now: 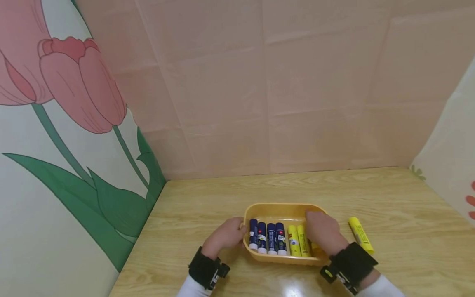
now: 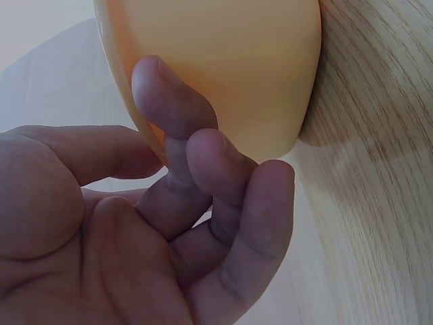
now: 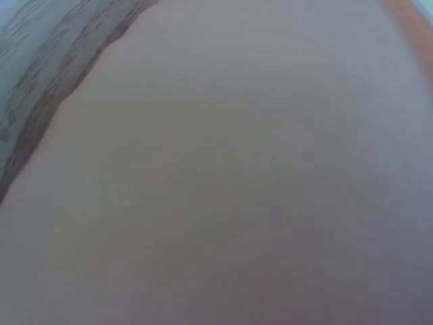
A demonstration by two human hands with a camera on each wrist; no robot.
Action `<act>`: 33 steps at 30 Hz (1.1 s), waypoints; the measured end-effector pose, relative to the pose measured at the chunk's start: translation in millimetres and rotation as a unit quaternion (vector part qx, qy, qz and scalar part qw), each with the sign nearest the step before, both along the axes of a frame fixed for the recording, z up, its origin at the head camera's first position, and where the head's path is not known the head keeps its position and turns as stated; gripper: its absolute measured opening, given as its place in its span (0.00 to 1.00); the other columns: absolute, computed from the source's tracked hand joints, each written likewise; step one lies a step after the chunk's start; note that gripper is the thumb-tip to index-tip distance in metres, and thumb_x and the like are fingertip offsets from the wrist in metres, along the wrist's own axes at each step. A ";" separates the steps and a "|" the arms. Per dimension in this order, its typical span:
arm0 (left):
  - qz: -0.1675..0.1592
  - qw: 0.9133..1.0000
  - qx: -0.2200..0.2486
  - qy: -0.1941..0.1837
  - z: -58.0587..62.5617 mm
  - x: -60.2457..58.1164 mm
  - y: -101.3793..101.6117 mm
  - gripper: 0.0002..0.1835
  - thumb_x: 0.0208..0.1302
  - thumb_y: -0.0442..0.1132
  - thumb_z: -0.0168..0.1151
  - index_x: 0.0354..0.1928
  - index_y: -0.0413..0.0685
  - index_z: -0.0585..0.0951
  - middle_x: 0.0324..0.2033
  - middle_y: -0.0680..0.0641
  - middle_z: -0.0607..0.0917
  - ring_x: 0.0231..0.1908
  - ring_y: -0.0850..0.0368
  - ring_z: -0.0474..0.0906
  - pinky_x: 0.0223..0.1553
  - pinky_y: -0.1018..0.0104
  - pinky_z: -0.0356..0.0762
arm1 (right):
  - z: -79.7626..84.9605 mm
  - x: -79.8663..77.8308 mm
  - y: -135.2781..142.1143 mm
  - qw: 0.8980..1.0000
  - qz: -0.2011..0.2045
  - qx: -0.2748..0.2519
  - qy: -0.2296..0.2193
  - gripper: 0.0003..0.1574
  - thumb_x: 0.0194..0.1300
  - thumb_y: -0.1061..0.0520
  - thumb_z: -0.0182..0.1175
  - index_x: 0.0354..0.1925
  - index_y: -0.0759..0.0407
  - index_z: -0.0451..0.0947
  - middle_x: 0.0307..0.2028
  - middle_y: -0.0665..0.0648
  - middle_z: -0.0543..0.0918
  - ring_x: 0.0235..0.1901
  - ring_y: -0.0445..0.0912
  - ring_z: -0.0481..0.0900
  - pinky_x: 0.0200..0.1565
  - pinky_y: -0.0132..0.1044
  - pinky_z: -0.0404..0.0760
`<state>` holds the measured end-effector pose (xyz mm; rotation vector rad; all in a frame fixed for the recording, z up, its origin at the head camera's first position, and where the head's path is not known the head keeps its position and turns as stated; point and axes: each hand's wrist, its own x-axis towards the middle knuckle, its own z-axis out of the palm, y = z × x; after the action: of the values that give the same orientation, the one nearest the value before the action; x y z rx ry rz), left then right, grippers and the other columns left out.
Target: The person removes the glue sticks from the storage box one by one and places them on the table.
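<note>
An orange-yellow plastic basket (image 1: 285, 209) sits on the table. Its left rim is pinched between the thumb and index finger of my left hand (image 1: 229, 233), the other fingers curled against the outer wall in the left wrist view. Inside, several dark blue glue sticks (image 1: 271, 238) with white ends stand in a row at the left. Right of them lie yellow glue sticks (image 1: 293, 240). My right hand (image 1: 324, 231) reaches into the basket's right side, over another yellow stick (image 1: 316, 248). Its fingers are hidden, so I cannot tell whether they grip that stick.
One more yellow glue stick (image 1: 360, 235) lies on the wooden table (image 1: 208, 198), right of the basket and close to the right forearm. A pinkish cover (image 1: 267, 90) hangs behind the table. A tulip-painted panel (image 1: 74, 173) borders the left side, a pale one (image 1: 450, 152) the right.
</note>
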<state>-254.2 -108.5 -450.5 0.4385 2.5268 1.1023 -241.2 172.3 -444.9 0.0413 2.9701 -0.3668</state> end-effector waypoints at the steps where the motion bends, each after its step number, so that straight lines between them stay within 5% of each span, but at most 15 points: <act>1: 0.000 1.000 0.000 0.000 -0.2 -0.1 0.0 0.14 0.76 0.40 0.49 0.49 0.38 0.79 0.25 0.48 0.80 0.27 0.48 0.79 0.26 0.62 0.72 | -0.1 -0.4 0.0 1.000 -0.001 0.000 -0.001 0.07 0.66 0.65 0.55 0.43 0.67 0.75 0.25 0.58 0.72 0.24 0.51 0.72 0.24 0.39 0.69; 13: -0.008 1.000 0.005 0.002 -0.1 1.7 0.8 0.13 0.76 0.39 0.49 0.46 0.37 0.79 0.25 0.48 0.80 0.27 0.47 0.80 0.26 0.63 0.72 | 0.6 -2.1 1.8 0.999 -0.024 -0.024 -0.012 0.29 0.63 0.65 0.59 0.61 0.71 0.69 0.37 0.64 0.80 0.30 0.54 0.73 0.30 0.44 0.71; 24: -0.007 1.000 0.000 0.006 0.6 0.8 0.2 0.12 0.76 0.40 0.48 0.44 0.39 0.79 0.23 0.49 0.80 0.22 0.56 0.75 0.25 0.64 0.72 | 4.7 0.6 3.0 0.999 -0.026 -0.040 -0.003 0.31 0.62 0.65 0.62 0.63 0.72 0.68 0.47 0.72 0.80 0.32 0.53 0.74 0.31 0.44 0.76; 33: -0.003 1.000 -0.003 0.003 2.1 1.4 -1.8 0.14 0.77 0.41 0.48 0.49 0.39 0.79 0.24 0.49 0.80 0.23 0.56 0.75 0.25 0.64 0.72 | 20.9 9.5 6.7 0.997 -0.031 -0.066 -0.011 0.30 0.66 0.61 0.61 0.64 0.68 0.68 0.36 0.63 0.81 0.28 0.51 0.74 0.25 0.38 0.72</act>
<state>-252.8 -110.3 -448.4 0.4487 2.5303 1.0934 -231.8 179.1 -423.9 0.1210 2.9203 -0.5662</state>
